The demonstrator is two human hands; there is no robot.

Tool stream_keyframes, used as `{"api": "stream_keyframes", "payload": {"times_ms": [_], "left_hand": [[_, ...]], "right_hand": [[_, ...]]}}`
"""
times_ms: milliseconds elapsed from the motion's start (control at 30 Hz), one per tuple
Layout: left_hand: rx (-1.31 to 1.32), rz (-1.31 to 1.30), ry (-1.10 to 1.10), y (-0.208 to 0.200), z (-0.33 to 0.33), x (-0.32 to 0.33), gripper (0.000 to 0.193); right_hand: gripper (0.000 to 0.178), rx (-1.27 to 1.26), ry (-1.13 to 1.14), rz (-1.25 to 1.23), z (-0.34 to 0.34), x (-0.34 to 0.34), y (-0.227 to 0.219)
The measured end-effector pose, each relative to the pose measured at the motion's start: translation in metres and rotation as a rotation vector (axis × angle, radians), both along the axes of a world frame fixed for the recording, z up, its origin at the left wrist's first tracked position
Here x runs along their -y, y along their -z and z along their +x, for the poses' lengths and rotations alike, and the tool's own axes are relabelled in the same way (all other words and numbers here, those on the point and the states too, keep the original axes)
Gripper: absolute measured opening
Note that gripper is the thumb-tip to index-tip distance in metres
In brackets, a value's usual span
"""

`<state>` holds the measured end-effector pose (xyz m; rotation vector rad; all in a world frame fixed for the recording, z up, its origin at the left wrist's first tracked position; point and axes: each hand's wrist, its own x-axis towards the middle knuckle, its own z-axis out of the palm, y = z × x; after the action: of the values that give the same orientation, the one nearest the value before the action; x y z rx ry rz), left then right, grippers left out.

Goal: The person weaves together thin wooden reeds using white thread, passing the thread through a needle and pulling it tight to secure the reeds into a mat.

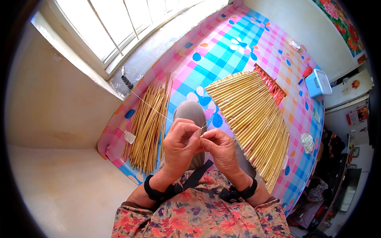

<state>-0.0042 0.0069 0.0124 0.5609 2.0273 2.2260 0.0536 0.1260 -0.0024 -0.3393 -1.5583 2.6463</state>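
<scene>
My left hand [179,144] and my right hand [218,147] meet above my knee, fingertips pinched close together. A thin white thread [151,107] runs taut from a dark spool [127,82] by the window into my left fingers. A small loop of it stands up by the fingertips; whether a needle is there too is too small to tell. To the right lies a fan-shaped panel of joined yellow stalks [254,127], its narrow end at a strip with red cord [272,84]. A pile of loose stalks [147,129] lies left of my knee.
A checked, flowered sheet [222,51] covers the bed platform. Along its right side are a blue box [317,83], red yarn [307,71] and a crumpled white cloth [307,142]. A barred window [107,23] is at upper left. Another person [315,192] sits beyond the right edge.
</scene>
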Motion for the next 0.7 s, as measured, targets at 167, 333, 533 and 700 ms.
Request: {"api": "stream_keyframes", "payload": {"times_ms": [167, 333, 533, 700], "left_hand": [[0.018, 0.013, 0.002, 0.0000, 0.0005, -0.0014, 0.008], [0.042, 0.039, 0.005, -0.0003, 0.0007, -0.0025, 0.008], [0.031, 0.016, 0.005, 0.0024, -0.0002, -0.0026, 0.007], [0.026, 0.000, 0.009, 0.0046, -0.0012, -0.0017, 0.007]], "right_hand": [[0.011, 0.006, 0.004, -0.006, -0.0002, -0.0001, 0.0006], [0.011, -0.002, 0.002, 0.004, -0.0001, -0.0010, 0.0000], [0.010, 0.003, -0.003, 0.002, -0.0003, -0.0014, 0.0019], [0.010, -0.014, -0.005, 0.055, -0.0006, -0.0018, 0.0012]]}}
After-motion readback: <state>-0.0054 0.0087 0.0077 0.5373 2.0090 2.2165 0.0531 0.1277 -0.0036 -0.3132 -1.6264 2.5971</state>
